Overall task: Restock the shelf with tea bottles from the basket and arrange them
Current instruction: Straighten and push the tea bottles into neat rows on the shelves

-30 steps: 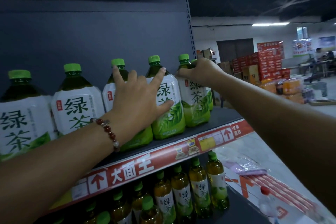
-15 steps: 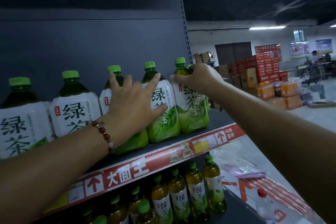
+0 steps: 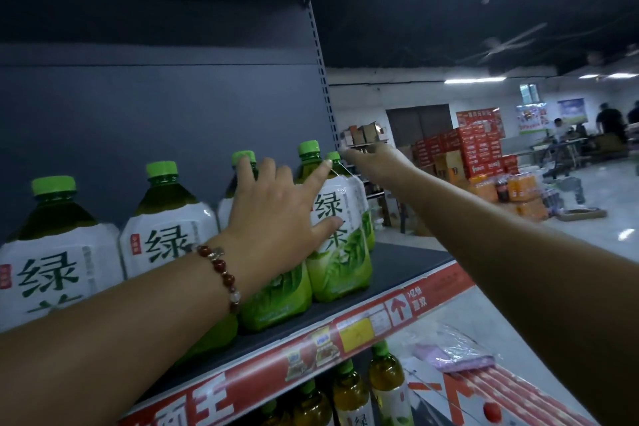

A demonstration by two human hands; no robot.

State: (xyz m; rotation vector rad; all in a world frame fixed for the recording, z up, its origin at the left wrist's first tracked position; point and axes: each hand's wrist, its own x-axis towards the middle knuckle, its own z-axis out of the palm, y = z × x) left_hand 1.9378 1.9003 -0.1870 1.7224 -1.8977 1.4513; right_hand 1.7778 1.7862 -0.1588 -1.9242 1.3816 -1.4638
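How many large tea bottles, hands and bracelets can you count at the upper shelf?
large tea bottles: 5
hands, left hand and right hand: 2
bracelet: 1
Total: 8

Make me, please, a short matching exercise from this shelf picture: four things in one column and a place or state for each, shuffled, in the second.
Things:
1. left hand
2. right hand
3. bead bracelet
4. small tea bottles

Places or states:
A. on the lower shelf, under the red price strip
B. spread flat against the fronts of two large tea bottles
C. round the left wrist
D. stretched past the end of the bottle row, beside the shelf upright

Pairs: 1-B, 2-D, 3-C, 4-A
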